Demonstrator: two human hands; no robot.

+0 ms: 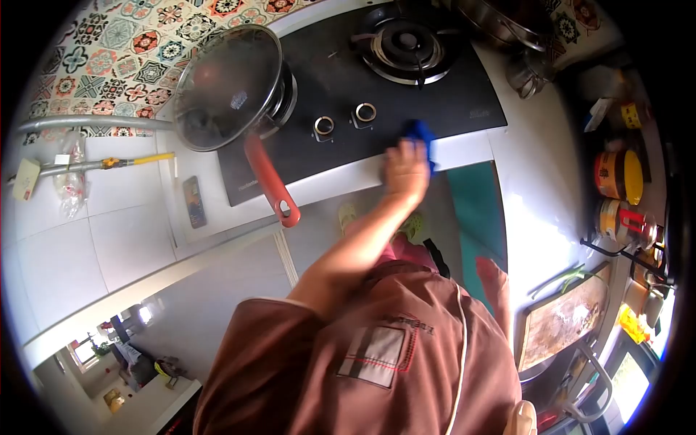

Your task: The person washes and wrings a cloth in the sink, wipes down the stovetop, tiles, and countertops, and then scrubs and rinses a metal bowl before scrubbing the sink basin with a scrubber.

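Note:
My left hand presses a blue cloth onto the front edge of the black gas hob, right of the two knobs. Its fingers lie over the cloth, which partly shows beyond them. My right hand hangs low by my side, near the white counter; its fingers cannot be made out. At the hob's left burner stands a pan with a glass lid, its red handle pointing towards me. The right burner has a pan support on it.
Metal pots stand beyond the hob's right corner. Jars line a rack on the right, above a cutting board with green stalks. A grey pipe and a yellow-ended hose are at left.

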